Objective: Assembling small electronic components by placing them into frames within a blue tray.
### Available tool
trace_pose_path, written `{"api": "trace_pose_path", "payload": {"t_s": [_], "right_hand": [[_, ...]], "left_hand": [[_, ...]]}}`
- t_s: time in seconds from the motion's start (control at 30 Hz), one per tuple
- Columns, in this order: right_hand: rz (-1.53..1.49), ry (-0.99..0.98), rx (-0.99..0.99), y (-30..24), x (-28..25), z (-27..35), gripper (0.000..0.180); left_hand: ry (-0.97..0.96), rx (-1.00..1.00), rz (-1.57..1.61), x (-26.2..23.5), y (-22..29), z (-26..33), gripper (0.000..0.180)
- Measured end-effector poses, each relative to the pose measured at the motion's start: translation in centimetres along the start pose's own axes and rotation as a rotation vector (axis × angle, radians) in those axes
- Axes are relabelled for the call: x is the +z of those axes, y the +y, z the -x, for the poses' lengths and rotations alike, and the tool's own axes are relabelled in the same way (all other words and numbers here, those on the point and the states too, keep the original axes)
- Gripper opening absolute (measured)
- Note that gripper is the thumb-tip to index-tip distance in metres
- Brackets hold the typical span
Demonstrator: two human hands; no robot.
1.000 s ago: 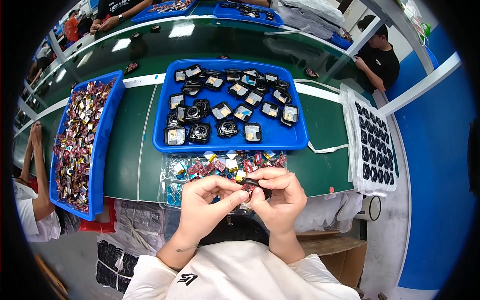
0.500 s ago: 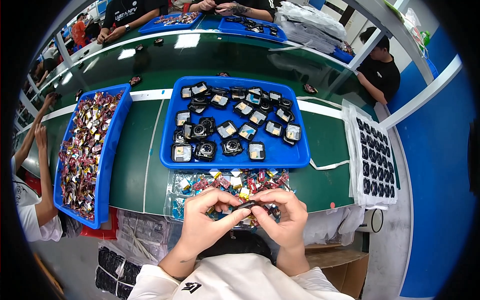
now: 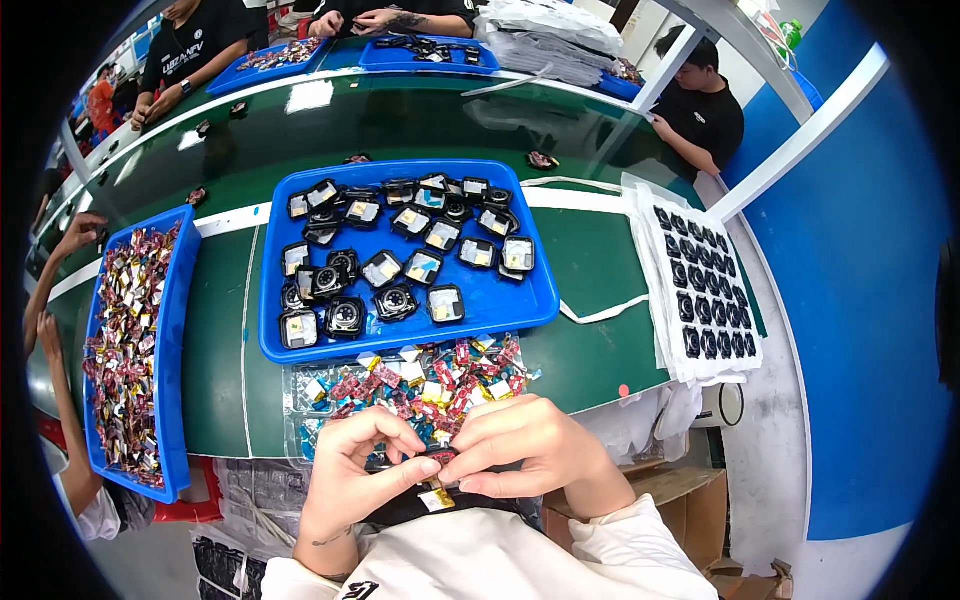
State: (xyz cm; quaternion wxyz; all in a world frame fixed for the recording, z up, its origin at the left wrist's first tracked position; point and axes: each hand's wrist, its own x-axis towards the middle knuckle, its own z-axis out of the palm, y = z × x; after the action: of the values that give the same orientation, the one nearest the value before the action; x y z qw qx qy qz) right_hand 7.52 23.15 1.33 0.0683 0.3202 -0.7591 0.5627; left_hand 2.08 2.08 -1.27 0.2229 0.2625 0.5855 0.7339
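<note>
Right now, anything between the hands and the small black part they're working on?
Nothing visible. Left hand and right hand both pinch the small black part directly, fingers on it, just in front of the clear tray of colourful pieces.

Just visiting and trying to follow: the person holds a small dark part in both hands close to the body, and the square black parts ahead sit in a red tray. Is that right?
Not quite. The tray holding the square black parts is blue, not red, as the head view shows. The rest holds: the left hand and right hand together hold a small dark part close to the body.
</note>
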Motion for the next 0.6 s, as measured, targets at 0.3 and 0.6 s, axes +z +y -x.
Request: {"api": "trace_pose_path", "payload": {"t_s": [0.3,0.6], "right_hand": [[0.077,0.652,0.271,2.5,-8.5,-3.0,0.019],[1.059,0.832,0.776,19.8,-28.5,-2.1,0.08]], "left_hand": [[0.822,0.27,-0.236,-5.1,-0.6,1.2,0.012],[1.06,0.363,-0.597,-9.0,-4.2,1.1,0.009]]}}
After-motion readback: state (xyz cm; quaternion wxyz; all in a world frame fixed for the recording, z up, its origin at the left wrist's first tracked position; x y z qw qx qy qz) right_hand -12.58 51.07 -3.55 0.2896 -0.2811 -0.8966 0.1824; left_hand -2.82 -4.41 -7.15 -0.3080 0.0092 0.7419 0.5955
